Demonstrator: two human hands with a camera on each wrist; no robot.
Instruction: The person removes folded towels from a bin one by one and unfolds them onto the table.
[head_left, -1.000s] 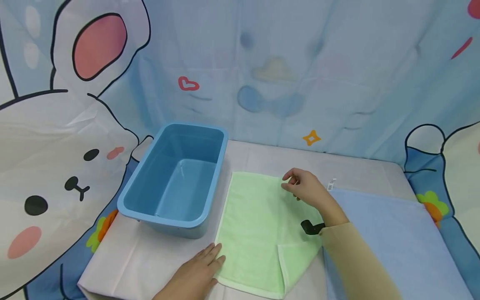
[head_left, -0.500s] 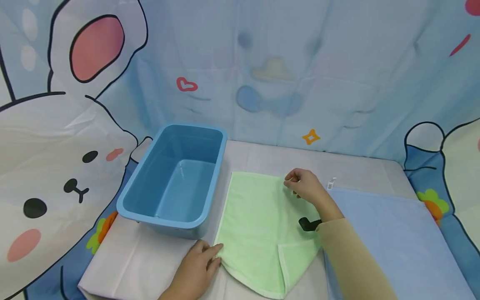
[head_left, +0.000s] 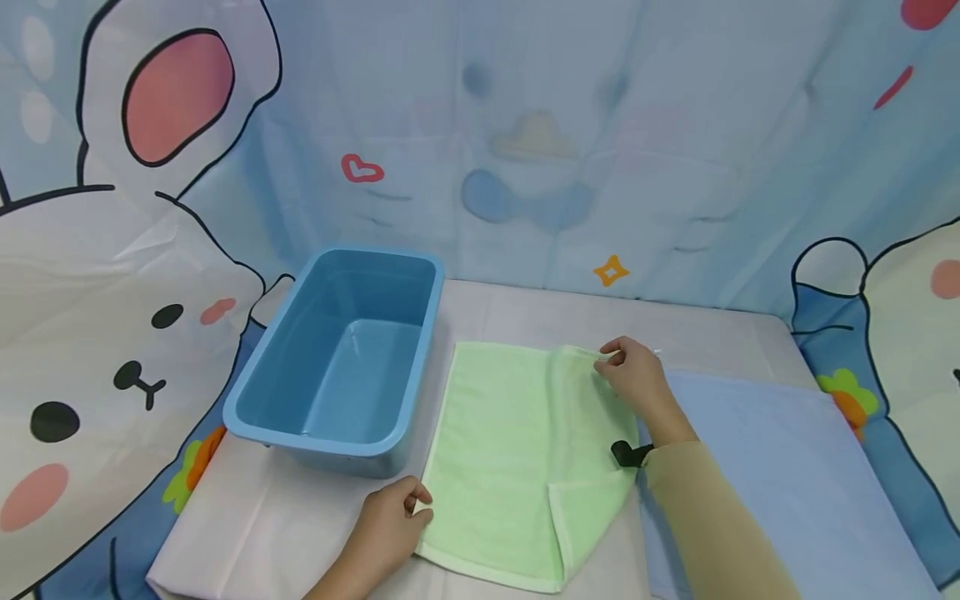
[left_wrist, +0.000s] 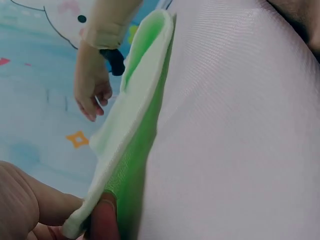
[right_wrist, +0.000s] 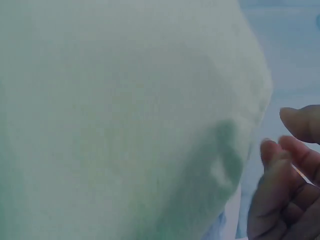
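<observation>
Since half a second ago the right hand (head_left: 633, 371) has slid rightwards along the far edge of the green towel (head_left: 510, 450), which now shows a raised ridge beside it; its fingers pinch that far right corner. Meanwhile the left hand (head_left: 390, 525) pinches the towel's near left corner between thumb and fingers. Spread mostly flat on the tabletop (head_left: 300, 517), the towel has its near right corner folded over. It lies between a blue plastic tub (head_left: 341, 354) on its left and a blue cloth (head_left: 765, 467) on its right.
</observation>
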